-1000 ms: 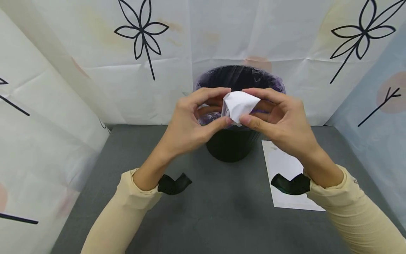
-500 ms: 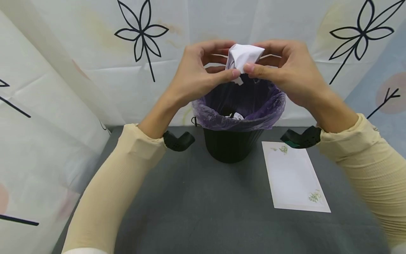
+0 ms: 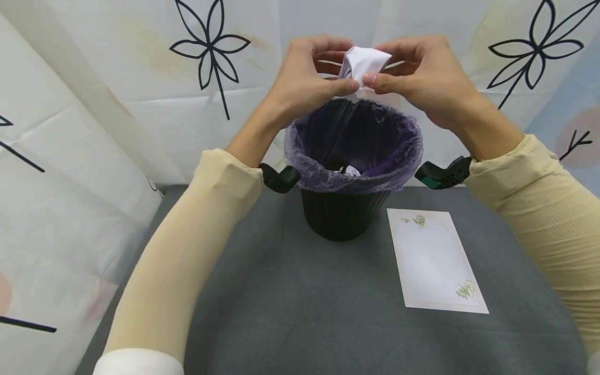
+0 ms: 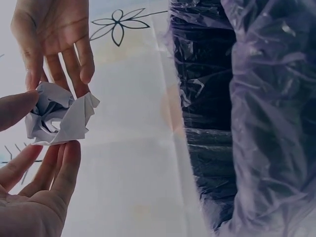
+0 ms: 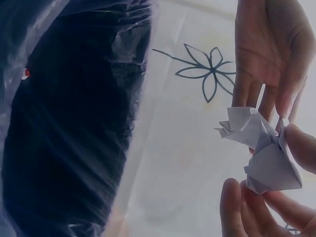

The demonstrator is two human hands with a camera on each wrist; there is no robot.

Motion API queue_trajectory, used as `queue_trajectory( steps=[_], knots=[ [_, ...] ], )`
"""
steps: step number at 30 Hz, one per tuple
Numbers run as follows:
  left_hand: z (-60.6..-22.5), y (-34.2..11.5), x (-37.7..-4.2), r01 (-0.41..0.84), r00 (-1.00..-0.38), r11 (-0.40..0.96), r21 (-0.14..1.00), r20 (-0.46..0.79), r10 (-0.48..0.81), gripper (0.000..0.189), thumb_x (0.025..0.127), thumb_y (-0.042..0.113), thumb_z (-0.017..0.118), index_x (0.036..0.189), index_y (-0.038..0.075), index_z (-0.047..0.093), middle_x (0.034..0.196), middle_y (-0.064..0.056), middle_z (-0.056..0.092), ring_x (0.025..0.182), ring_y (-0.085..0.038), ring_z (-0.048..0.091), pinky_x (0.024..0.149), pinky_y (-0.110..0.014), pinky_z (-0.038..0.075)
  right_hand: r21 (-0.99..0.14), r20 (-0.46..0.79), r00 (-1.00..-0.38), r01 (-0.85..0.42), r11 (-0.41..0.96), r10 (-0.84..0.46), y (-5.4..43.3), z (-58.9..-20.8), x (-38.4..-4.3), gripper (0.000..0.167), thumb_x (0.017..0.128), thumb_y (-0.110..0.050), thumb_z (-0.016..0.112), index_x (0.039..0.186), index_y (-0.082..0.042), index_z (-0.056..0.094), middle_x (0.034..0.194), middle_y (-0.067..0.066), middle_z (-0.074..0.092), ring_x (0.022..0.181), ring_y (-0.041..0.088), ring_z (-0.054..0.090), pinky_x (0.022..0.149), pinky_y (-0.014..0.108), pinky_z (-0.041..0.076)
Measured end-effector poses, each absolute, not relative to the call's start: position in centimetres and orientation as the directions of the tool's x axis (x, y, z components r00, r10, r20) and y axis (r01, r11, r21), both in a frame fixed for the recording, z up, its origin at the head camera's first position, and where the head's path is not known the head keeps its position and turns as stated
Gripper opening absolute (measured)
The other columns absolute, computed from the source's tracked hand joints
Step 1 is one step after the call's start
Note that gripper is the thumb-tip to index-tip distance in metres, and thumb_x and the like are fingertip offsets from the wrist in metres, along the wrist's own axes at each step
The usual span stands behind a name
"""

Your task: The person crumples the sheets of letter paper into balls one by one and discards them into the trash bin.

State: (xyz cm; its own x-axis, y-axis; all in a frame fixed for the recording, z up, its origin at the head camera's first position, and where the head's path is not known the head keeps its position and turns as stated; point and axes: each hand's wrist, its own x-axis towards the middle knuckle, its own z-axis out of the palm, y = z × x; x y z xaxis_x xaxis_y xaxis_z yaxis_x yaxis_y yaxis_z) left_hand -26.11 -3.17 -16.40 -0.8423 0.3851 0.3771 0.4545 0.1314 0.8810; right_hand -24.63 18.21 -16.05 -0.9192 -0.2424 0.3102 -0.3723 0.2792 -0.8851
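A crumpled piece of white paper [image 3: 363, 63] is held up between both hands, above the far rim of a black trash bin [image 3: 342, 216] lined with a purple plastic bag [image 3: 309, 174]. My left hand [image 3: 307, 78] pinches its left side with thumb and fingers. On the other side, the right hand [image 3: 426, 78] pinches it too. In the left wrist view the crumpled paper [image 4: 61, 113] shows loose folds and a hollow. From the right wrist, the crumpled paper [image 5: 269, 153] has pointed, folded corners. Some white scraps [image 3: 349, 171] lie inside the bin.
A flat white sheet with green plant prints [image 3: 436, 260] lies on the dark grey table [image 3: 300, 323], right of the bin. White cloth walls [image 3: 140, 104] with flower drawings stand behind and to the sides. Black wrist devices [image 3: 442, 173] jut from the sleeves.
Both hands have risen and moved away from me with the crumpled paper, from in front of the bin's opening to above its far rim. The bin and flat sheet have stayed put.
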Motion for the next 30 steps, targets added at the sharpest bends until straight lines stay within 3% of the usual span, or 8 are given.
queue_trajectory(
  steps=[11,19,25,30],
  knots=[
    [-17.7,-3.5,-26.7,0.422,-0.867,0.217,0.880,0.321,0.382,0.061,0.082,0.003,0.082,0.139,0.002,0.059,0.132,-0.012,0.063,0.116,-0.022,0.062,0.095,-0.024,0.051,-0.856,0.233,-0.947,-0.308,0.414,-0.223,18.3,-17.2,-25.4,0.055,0.091,-0.016,0.079,0.140,-0.003,0.058,0.130,0.013,0.062,0.120,0.022,0.058,0.092,0.021,0.052],
    [-19.0,-4.4,-26.1,0.429,-0.861,0.186,0.884,0.338,0.381,0.059,0.084,0.002,0.080,0.139,0.001,0.058,0.131,-0.013,0.063,0.116,-0.021,0.062,0.095,-0.026,0.052,-0.836,0.227,-0.947,-0.310,0.453,-0.229,19.0,-17.8,-24.9,0.055,0.093,-0.021,0.077,0.142,-0.008,0.058,0.132,0.007,0.063,0.121,0.020,0.057,0.101,0.031,0.048],
    [-19.9,-5.4,-24.7,0.482,-0.832,0.165,0.861,0.391,0.393,0.056,0.086,0.003,0.079,0.139,0.000,0.059,0.129,-0.014,0.064,0.114,-0.021,0.063,0.097,-0.027,0.051,-0.808,0.274,-0.928,-0.364,0.463,-0.251,19.8,-18.2,-23.1,0.050,0.094,-0.019,0.076,0.141,-0.010,0.060,0.125,0.002,0.067,0.119,0.017,0.059,0.093,0.024,0.049],
    [-20.7,-6.4,-22.7,0.521,-0.804,0.133,0.843,0.433,0.409,0.054,0.088,0.004,0.077,0.138,-0.002,0.059,0.127,-0.014,0.064,0.113,-0.022,0.062,0.100,-0.030,0.050,-0.778,0.345,-0.889,-0.451,0.438,-0.302,20.8,-18.7,-20.9,0.044,0.095,-0.011,0.073,0.138,-0.009,0.063,0.122,0.004,0.067,0.116,0.017,0.061,0.096,0.017,0.048]
  ],
)
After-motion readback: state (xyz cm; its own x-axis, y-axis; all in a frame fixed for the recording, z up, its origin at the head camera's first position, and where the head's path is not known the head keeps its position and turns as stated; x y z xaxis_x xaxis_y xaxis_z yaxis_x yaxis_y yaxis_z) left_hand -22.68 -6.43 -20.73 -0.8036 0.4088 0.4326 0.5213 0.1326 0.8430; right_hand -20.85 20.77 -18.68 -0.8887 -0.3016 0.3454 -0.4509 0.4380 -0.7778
